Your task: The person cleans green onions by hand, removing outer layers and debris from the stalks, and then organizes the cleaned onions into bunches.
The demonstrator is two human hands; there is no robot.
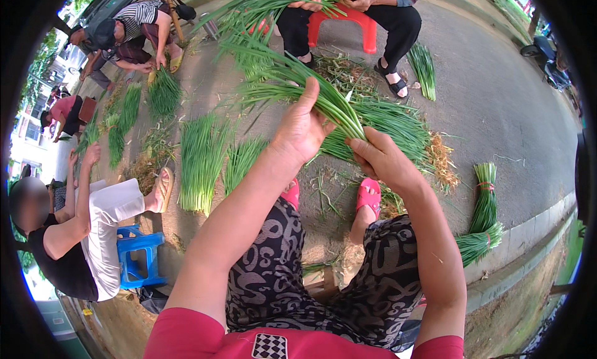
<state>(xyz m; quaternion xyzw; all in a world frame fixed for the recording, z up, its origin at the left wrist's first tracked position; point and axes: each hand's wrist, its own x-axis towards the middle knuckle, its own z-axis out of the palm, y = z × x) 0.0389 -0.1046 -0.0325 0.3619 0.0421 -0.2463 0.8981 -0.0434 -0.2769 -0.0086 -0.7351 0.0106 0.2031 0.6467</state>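
Note:
A loose bunch of garlic chives (338, 108) lies across my left hand (301, 121), its leaf tips fanning out to the upper left. My left thumb points up beside the stems and the fingers curl under them. With thumb and fingers, my right hand (380, 153) grips the pale stem ends. Below the hands a large heap of chives (389, 128) rests on the pavement. Left of my feet lies a neat row of chives (200, 165), with a smaller pile (245, 160) beside it, partly hidden by my left forearm.
Opposite, a person on a red plastic stool (343, 20) holds chives. Other people work at left, one near a blue plastic stool (137, 256). Tied chive bundles (485, 191) lie by the curb (517, 254). Dry trimmings (443, 163) litter the ground.

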